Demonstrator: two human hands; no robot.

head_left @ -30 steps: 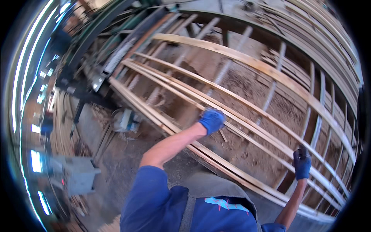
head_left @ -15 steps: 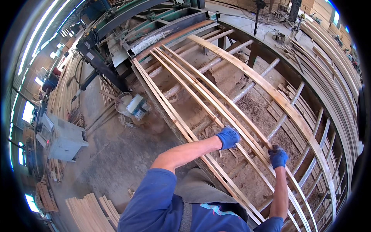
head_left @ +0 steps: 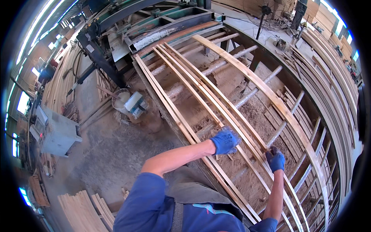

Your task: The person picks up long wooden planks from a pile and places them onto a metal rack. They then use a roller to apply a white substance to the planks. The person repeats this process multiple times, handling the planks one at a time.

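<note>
Long, narrow wood strips lie lengthwise across the metal rollers of a frame. My left hand, in a blue glove, is closed around one strip left of the middle. Further right, my right hand, gloved the same way, grips another strip at the right of the middle group. Its fingers wrap over the strip's edge; the fingertips are partly hidden. Between the hands another strip runs close beside the right one. A pair of strips rests along the frame's left edge, near my body.
A wide, pale board lies on the rollers to the right. Sawdust and loose strips cover the ground beneath. A machine stands at the far end. On the left are a bucket and a grey cabinet; stacked strips lie behind.
The strip in my right hand has shifted left, narrowing the gap to the middle strips. My left hand has come slightly nearer and left. The whole view has turned a little.
</note>
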